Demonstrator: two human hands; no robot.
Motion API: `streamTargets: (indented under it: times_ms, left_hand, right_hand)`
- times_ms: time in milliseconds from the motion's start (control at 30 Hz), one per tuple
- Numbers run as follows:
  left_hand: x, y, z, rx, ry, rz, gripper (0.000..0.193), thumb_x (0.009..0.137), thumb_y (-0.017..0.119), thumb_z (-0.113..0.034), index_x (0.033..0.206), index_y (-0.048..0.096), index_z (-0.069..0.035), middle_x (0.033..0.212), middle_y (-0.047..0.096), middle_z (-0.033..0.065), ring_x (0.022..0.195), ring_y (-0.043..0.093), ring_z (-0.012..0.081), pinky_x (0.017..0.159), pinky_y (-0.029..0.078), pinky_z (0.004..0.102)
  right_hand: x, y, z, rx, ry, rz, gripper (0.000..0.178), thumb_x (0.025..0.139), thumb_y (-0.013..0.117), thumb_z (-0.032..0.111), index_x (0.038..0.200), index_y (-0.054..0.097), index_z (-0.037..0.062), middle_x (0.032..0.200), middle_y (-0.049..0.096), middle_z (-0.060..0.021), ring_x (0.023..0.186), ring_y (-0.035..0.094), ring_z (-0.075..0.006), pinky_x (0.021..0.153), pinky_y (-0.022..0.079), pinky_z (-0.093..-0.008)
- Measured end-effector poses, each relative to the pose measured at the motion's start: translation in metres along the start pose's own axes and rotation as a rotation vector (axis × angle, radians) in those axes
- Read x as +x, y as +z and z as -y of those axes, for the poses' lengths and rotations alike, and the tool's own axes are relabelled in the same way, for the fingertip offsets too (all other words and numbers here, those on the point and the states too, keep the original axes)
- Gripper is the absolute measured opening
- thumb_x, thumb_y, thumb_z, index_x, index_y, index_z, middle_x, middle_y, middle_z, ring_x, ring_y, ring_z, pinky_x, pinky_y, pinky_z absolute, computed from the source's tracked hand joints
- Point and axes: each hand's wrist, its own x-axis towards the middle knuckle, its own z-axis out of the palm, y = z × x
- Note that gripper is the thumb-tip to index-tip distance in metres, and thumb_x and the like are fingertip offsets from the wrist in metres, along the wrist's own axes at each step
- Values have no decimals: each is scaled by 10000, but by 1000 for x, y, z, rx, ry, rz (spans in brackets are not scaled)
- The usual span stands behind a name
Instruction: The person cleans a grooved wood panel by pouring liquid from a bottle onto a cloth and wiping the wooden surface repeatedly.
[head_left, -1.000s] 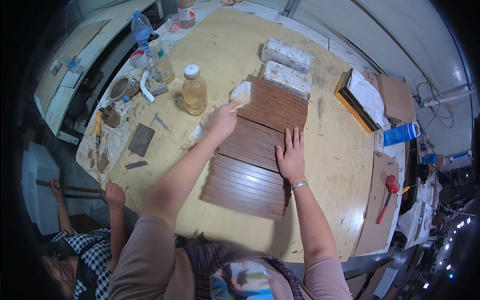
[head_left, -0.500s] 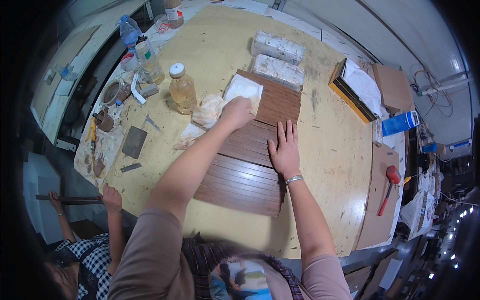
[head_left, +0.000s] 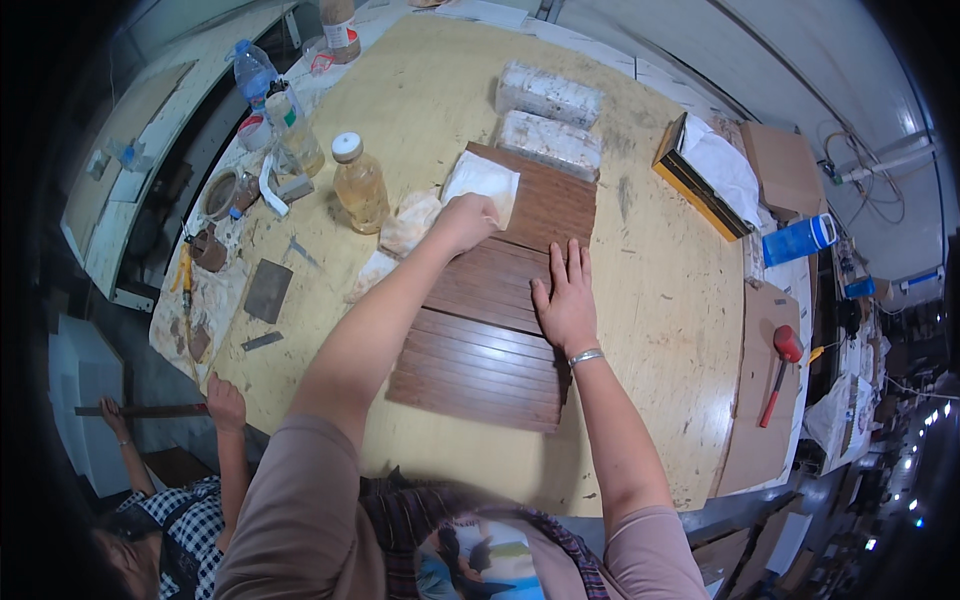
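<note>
Grooved brown wooden boards [head_left: 475,375] lie close together in front of me, with dark seams between them. My left hand [head_left: 468,222] is closed, fingers curled down over the upper board, beside a folded white cloth [head_left: 487,180]. What its fingers hold, if anything, is hidden. Flat on the boards' right side rests my right hand [head_left: 567,305], fingers stretched out and holding nothing. A crumpled, stained cloth [head_left: 408,222] lies left of my left hand, partly behind the wrist. Near it stands a white-capped bottle of yellowish liquid [head_left: 360,190].
Two plastic-wrapped blocks [head_left: 548,143] sit against the boards' far end. Bottles, a tape roll [head_left: 222,192] and a dark flat plate [head_left: 268,290] crowd the left. At right are an open box [head_left: 705,180], a blue bottle [head_left: 798,243] and a red mallet [head_left: 787,345]. Another person's hand [head_left: 226,402] holds a strip at lower left.
My left hand has shifted slightly left and still stays by the white cloth. My right hand keeps its place on the boards. The whole view has drifted a little.
</note>
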Motion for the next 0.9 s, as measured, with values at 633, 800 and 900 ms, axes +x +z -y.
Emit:
streamTargets:
  times_ms: [633, 800, 900]
  left_hand:
    - [-204, -124, 1, -1148, -122, 82, 333, 1009, 504, -148, 1251, 554, 74, 1136, 670, 101, 1022, 654, 159, 905, 506, 291]
    - [-227, -139, 3, -1198, -19, 238, 328, 1001, 521, -140, 1255, 558, 63, 1167, 661, 107, 1057, 640, 166, 935, 495, 308]
    - [-242, -146, -3, -1063, -11, 256, 304, 990, 537, -121, 1239, 588, 47, 1174, 659, 101, 1073, 630, 162, 932, 490, 294]
  right_hand:
    - [13, -28, 85, 496, -314, 18, 922, 713, 735, 236, 1517, 300, 118, 1584, 190, -224, 1473, 157, -394, 1192, 175, -475]
    - [17, -41, 154, 807, -467, 564, 665, 697, 683, 64, 1325, 465, 44, 1500, 367, -184, 1392, 342, -304, 1150, 268, -389]
    - [15, -49, 159, 1312, -326, 958, 507, 708, 644, -2, 1199, 522, 24, 1353, 517, -124, 1273, 471, -207, 1083, 344, -321]
